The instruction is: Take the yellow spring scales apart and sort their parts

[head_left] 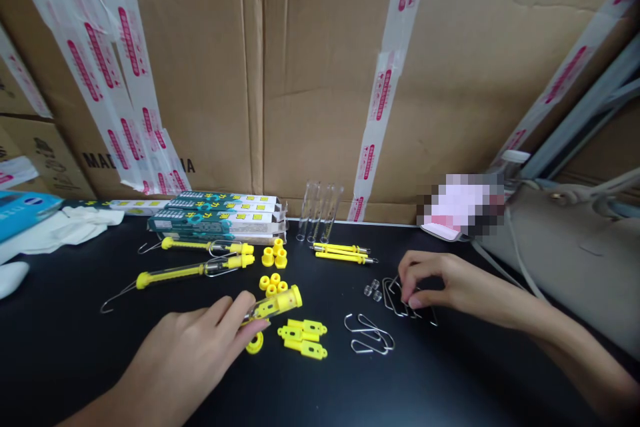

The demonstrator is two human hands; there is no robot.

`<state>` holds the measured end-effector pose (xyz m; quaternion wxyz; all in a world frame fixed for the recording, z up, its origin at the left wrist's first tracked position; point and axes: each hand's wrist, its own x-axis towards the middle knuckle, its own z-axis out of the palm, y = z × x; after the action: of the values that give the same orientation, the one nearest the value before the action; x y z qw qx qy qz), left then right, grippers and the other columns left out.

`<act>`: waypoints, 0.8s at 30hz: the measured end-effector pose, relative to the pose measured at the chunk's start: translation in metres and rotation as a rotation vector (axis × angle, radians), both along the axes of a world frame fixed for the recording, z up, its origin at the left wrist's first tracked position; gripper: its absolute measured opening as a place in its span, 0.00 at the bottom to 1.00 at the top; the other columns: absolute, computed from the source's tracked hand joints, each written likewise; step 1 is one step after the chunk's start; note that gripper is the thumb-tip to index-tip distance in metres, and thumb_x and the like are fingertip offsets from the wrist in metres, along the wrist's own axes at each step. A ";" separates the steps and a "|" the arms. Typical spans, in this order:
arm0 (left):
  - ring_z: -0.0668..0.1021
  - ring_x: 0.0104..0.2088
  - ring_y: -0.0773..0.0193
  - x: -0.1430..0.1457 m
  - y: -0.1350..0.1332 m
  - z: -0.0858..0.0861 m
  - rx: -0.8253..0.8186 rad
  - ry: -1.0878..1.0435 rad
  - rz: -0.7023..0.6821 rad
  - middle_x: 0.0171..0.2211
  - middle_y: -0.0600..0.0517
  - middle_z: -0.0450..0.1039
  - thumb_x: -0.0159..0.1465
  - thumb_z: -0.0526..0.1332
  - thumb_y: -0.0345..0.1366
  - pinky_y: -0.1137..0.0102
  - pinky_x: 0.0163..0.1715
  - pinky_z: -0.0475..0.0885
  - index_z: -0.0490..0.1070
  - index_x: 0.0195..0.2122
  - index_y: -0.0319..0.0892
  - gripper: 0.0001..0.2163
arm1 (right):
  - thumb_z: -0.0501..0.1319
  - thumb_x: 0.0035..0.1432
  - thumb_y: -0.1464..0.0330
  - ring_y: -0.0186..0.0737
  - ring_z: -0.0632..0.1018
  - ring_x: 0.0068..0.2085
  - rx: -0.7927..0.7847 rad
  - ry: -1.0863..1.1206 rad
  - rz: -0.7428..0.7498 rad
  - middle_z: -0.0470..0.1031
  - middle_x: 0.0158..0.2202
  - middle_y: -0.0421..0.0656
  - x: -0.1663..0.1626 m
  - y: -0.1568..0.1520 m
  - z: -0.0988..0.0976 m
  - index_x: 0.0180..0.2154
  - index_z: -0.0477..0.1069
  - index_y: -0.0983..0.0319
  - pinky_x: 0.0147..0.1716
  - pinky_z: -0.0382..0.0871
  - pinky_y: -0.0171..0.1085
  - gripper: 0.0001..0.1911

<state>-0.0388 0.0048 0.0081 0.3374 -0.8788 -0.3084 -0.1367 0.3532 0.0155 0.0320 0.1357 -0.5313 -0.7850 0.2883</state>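
My left hand [193,347] is closed round a clear spring-scale tube [275,305] with yellow parts inside and a yellow collar at its right end. On the right, my right hand [433,280] pinches at a pile of bent metal wire pieces [393,300]; the fingertips partly hide which piece is gripped. Small clear rings [373,290] lie just left of that pile. Metal hooks [370,335] rest nearer to me. Between the hands are flat yellow tabs [303,339], and a yellow ring [255,343] sits under the held tube.
Two assembled spring scales [195,272] lie at left, before stacked boxes [220,217]. Yellow caps [274,253], smaller yellow nuts [273,284], yellow rods with springs [345,253] and upright clear tubes [320,213] stand mid-table. A large carton [315,80] walls the back; a bag [575,260] sits right.
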 end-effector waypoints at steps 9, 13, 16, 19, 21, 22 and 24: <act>0.74 0.13 0.68 -0.006 0.001 -0.009 -0.112 -0.074 -0.003 0.22 0.57 0.75 0.77 0.37 0.35 0.73 0.11 0.61 0.77 0.35 0.45 0.27 | 0.66 0.61 0.62 0.49 0.81 0.49 0.069 0.032 -0.022 0.83 0.44 0.44 -0.001 -0.003 0.004 0.36 0.81 0.57 0.52 0.71 0.47 0.07; 0.76 0.16 0.68 -0.008 0.001 -0.014 -0.185 -0.101 0.004 0.25 0.56 0.76 0.77 0.43 0.36 0.74 0.14 0.63 0.77 0.38 0.45 0.21 | 0.63 0.63 0.63 0.47 0.82 0.45 0.044 -0.010 -0.074 0.84 0.42 0.43 0.000 -0.002 0.006 0.39 0.80 0.57 0.49 0.73 0.45 0.08; 0.75 0.14 0.67 -0.009 0.001 -0.013 -0.200 -0.079 0.029 0.21 0.57 0.73 0.76 0.44 0.36 0.73 0.13 0.61 0.76 0.38 0.46 0.20 | 0.63 0.61 0.61 0.47 0.82 0.43 0.082 -0.080 -0.171 0.83 0.41 0.44 0.006 0.000 0.003 0.39 0.79 0.59 0.45 0.74 0.44 0.10; 0.75 0.14 0.66 -0.008 0.002 -0.009 -0.174 -0.039 0.038 0.20 0.58 0.72 0.76 0.43 0.35 0.72 0.12 0.59 0.76 0.36 0.46 0.22 | 0.67 0.53 0.61 0.46 0.81 0.36 0.043 -0.150 -0.259 0.83 0.35 0.46 0.014 0.002 -0.004 0.37 0.79 0.62 0.37 0.74 0.42 0.12; 0.75 0.13 0.66 -0.008 0.002 -0.009 -0.151 -0.023 0.027 0.20 0.57 0.73 0.76 0.41 0.34 0.72 0.12 0.59 0.76 0.37 0.46 0.23 | 0.70 0.47 0.65 0.45 0.80 0.33 -0.013 -0.172 -0.287 0.82 0.31 0.45 0.018 0.002 -0.009 0.35 0.79 0.63 0.33 0.74 0.39 0.12; 0.75 0.13 0.66 -0.009 0.002 -0.010 -0.149 -0.023 0.022 0.21 0.57 0.74 0.77 0.40 0.34 0.71 0.12 0.59 0.76 0.37 0.46 0.23 | 0.69 0.45 0.68 0.44 0.80 0.31 -0.046 -0.179 -0.304 0.81 0.29 0.44 0.018 0.002 -0.011 0.34 0.78 0.63 0.31 0.73 0.37 0.10; 0.75 0.14 0.66 -0.009 0.003 -0.013 -0.174 -0.053 0.014 0.22 0.57 0.74 0.77 0.41 0.35 0.72 0.12 0.59 0.76 0.37 0.46 0.22 | 0.64 0.45 0.74 0.39 0.78 0.26 -0.108 -0.184 -0.343 0.79 0.24 0.41 0.017 0.002 -0.016 0.32 0.76 0.63 0.26 0.71 0.33 0.08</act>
<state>-0.0481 0.0076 -0.0053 0.2526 -0.8986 -0.3342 -0.1303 0.3699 0.0171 0.0165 0.0818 -0.6880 -0.6754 0.2526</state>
